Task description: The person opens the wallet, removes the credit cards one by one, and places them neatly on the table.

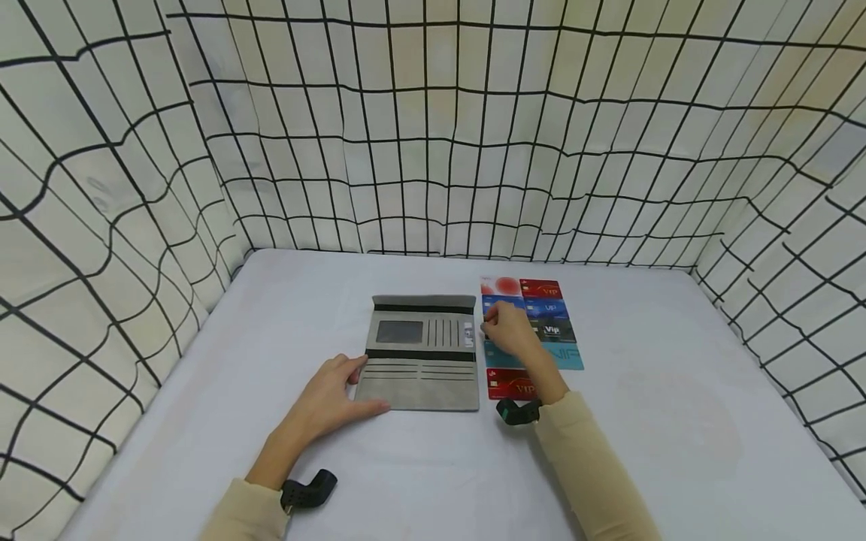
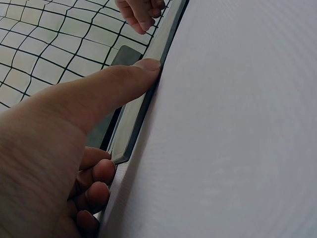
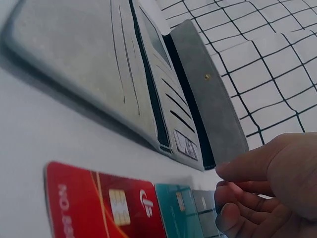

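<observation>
A grey wallet (image 1: 416, 391) lies unfolded on the white table, with card slots, a clear window and a top flap (image 3: 208, 94). My left hand (image 1: 338, 398) holds its lower left corner; the thumb (image 2: 143, 67) lies on the front edge and the other fingers bend beside the corner. Beside the wallet lie cards in two columns, among them a red card (image 3: 109, 203) and a teal card (image 3: 179, 210). My right hand (image 1: 510, 330) is over the left column, fingers bent, fingertips close to the wallet's right edge. Whether those fingers pinch a card cannot be made out.
The white table (image 1: 643, 421) reaches out to both sides. Black netting (image 1: 433, 135) over pale cloth encloses its back and sides. A black wrist camera (image 1: 307, 488) sits on the left wrist and another (image 1: 519, 412) on the right wrist.
</observation>
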`<control>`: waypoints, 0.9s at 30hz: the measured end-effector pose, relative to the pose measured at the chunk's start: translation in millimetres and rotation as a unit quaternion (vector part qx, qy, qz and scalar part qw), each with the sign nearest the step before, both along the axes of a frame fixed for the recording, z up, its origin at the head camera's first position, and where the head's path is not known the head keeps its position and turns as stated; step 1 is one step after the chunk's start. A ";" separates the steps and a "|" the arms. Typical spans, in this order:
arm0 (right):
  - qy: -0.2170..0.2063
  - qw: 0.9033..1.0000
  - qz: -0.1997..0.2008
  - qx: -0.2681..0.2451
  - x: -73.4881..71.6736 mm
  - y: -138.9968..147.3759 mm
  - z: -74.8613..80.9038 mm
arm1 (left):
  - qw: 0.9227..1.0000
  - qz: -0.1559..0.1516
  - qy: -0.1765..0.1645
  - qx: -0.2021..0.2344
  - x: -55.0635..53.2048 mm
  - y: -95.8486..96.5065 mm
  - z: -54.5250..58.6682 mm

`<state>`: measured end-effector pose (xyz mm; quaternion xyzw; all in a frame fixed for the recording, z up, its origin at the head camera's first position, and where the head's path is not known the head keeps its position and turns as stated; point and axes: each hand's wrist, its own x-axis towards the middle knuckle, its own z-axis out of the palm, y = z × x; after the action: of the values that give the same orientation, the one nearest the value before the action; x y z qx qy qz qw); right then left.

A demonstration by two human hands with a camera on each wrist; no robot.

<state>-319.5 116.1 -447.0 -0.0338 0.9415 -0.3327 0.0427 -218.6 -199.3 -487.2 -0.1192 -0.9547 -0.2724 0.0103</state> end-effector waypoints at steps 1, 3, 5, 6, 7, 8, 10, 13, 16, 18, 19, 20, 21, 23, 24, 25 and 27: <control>-0.004 1.000 0.004 0.005 -0.7 -2.3 -0.1 | 1.000 0.000 -0.001 0.000 0.0 0.2 -0.2; -0.013 1.000 0.012 0.015 -2.1 -6.2 -0.5 | 1.000 0.000 -0.001 0.000 0.2 0.4 -0.5; -0.017 0.999 0.020 0.024 -3.7 -9.3 -1.1 | 1.000 0.000 0.000 0.001 0.4 0.8 -0.5; -0.018 0.999 0.025 0.030 -4.6 -10.6 -1.3 | 1.000 0.000 0.000 0.001 0.5 0.8 -0.5; -0.020 0.999 0.028 0.033 -5.5 -12.1 -1.5 | 1.000 -0.001 0.001 0.001 0.6 0.8 -0.4; -0.021 0.999 0.032 0.036 -6.1 -13.1 -1.6 | 1.000 -0.001 0.002 0.001 0.7 0.8 -0.3; -0.026 0.998 0.039 0.040 -7.3 -15.1 -1.3 | 1.000 0.000 0.003 0.000 0.6 0.8 0.0; -0.036 0.997 0.045 0.043 -8.2 -17.6 0.2 | 1.000 0.000 0.003 -0.002 0.2 1.0 0.6; -0.041 0.997 0.051 0.047 -8.6 -18.9 1.8 | 1.000 0.000 0.002 -0.004 0.1 1.7 1.5; -0.042 0.996 0.054 0.049 -9.0 -19.4 2.2 | 1.000 0.000 0.002 -0.006 0.3 2.0 2.1; -0.043 0.996 0.056 0.050 -9.3 -19.7 2.2 | 1.000 0.001 0.002 -0.006 0.2 2.1 2.4; -0.043 0.996 0.057 0.051 -9.7 -19.9 2.2 | 1.000 0.001 0.002 -0.006 0.3 2.1 2.6; -0.044 0.996 0.058 0.052 -10.0 -20.2 2.2 | 1.000 0.002 0.002 -0.006 0.2 2.2 2.6; -0.046 0.995 0.061 0.056 -10.9 -20.8 2.2 | 1.000 0.002 0.001 -0.005 0.4 2.1 2.5; -0.048 0.995 0.062 0.057 -11.2 -21.1 2.4 | 1.000 0.004 0.000 -0.005 0.2 2.0 2.0; -0.050 0.995 0.063 0.059 -11.6 -21.3 2.5 | 1.000 0.004 -0.001 -0.004 0.3 1.9 1.8; -0.054 0.995 0.063 0.060 -12.2 -21.8 2.7 | 1.000 0.005 -0.002 -0.005 0.4 1.4 1.0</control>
<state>-331.7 94.3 -444.2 -0.0726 0.9521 -0.2734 0.1164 -218.2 -197.9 -486.2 -0.1143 -0.9565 -0.2682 0.0087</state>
